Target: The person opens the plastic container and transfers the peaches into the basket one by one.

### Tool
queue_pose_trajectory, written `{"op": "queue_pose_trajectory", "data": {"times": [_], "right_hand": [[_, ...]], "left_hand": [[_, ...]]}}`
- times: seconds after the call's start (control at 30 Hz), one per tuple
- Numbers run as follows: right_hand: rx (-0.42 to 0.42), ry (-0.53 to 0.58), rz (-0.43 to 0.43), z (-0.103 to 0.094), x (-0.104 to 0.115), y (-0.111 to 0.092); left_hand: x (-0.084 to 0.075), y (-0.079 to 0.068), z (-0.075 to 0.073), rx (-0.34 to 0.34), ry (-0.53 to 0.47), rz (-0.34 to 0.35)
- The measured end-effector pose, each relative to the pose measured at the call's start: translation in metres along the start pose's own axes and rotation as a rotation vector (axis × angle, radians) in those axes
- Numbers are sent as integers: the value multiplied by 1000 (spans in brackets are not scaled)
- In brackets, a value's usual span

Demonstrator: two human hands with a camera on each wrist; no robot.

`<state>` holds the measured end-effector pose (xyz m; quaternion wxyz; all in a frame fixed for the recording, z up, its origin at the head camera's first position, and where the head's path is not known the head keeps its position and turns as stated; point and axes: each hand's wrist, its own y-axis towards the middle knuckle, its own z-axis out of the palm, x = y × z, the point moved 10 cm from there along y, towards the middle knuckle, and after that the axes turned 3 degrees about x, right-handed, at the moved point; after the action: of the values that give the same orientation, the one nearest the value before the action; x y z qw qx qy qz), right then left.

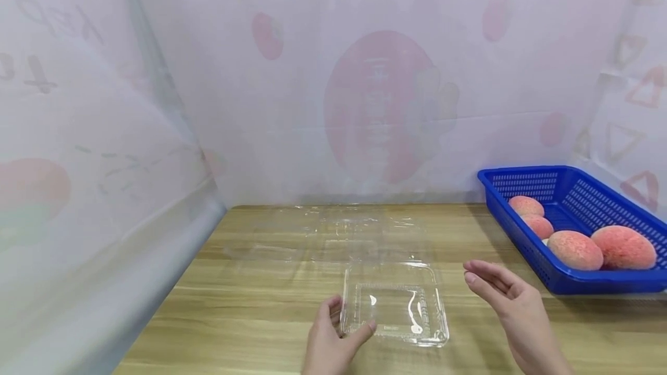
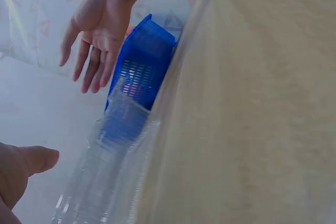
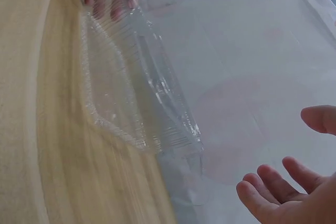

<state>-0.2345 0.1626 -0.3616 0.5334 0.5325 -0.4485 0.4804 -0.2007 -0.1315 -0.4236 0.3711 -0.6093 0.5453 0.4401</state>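
A clear plastic clamshell box (image 1: 393, 305) lies on the wooden table in the head view. Beside its near left edge is my left hand (image 1: 333, 337), with the fingers along the side and the thumb extended over the corner. A gap shows between that thumb (image 2: 39, 160) and the box in the left wrist view; whether the fingers touch the plastic is unclear. To the right of the box, my right hand (image 1: 516, 311) is held apart from it, holding nothing. Its fingers are loosely bent and the thumb stands away from them in the right wrist view.
A blue perforated basket (image 1: 513, 242) stands at the right with several pinkish, peach-like fruits (image 1: 575, 249) inside. More clear plastic packaging (image 1: 344, 236) lies behind the box, its outlines hard to tell apart. White printed sheets (image 1: 292, 114) rise behind and at both sides.
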Motion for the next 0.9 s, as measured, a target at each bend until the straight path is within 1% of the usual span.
{"op": "queue_pose_trajectory", "data": {"times": [0.07, 0.13, 0.2, 0.23, 0.3, 0.33, 0.4, 0.43, 0.5, 0.57, 0.67, 0.73, 0.77, 0.83, 0.9], "right_hand": [[11, -57, 2, 1, 0, 0], [14, -146, -1, 0, 0, 0], [11, -259, -10, -3, 3, -1], [6, -335, -29, -4, 5, -1], [5, -493, -82, -7, 12, -1], [8, -566, -120, -7, 17, -1], [21, -709, -225, -3, 27, -1], [29, -769, -287, 0, 32, -1], [51, -857, -386, 8, 39, -2], [64, -938, -483, 15, 44, -2], [69, -1091, -577, 24, 47, -3], [61, -1200, -619, 29, 48, -2], [61, -1244, -626, 31, 47, -1], [56, -1309, -623, 33, 46, 2], [47, -1350, -606, 35, 45, 7]], "left_hand": [[-4, -1, -3, 2, -6, -10], [-8, -2, -6, 8, -16, -11], [-14, -2, -9, 22, -38, 4], [-16, -2, -10, 30, -46, 5], [-20, -3, -14, 45, -22, 15], [-21, -2, -16, 50, 4, 18], [-26, -2, -20, 62, 90, 50], [-30, -1, -23, 66, 147, 79], [-38, 0, -28, 58, 276, 161], [-49, 0, -33, 32, 403, 266], [-67, -3, -37, -15, 569, 432], [-77, -5, -37, -38, 662, 539], [-82, -5, -36, -45, 704, 586], [-91, -5, -35, -63, 778, 680], [-98, -4, -33, -80, 841, 749]]}}
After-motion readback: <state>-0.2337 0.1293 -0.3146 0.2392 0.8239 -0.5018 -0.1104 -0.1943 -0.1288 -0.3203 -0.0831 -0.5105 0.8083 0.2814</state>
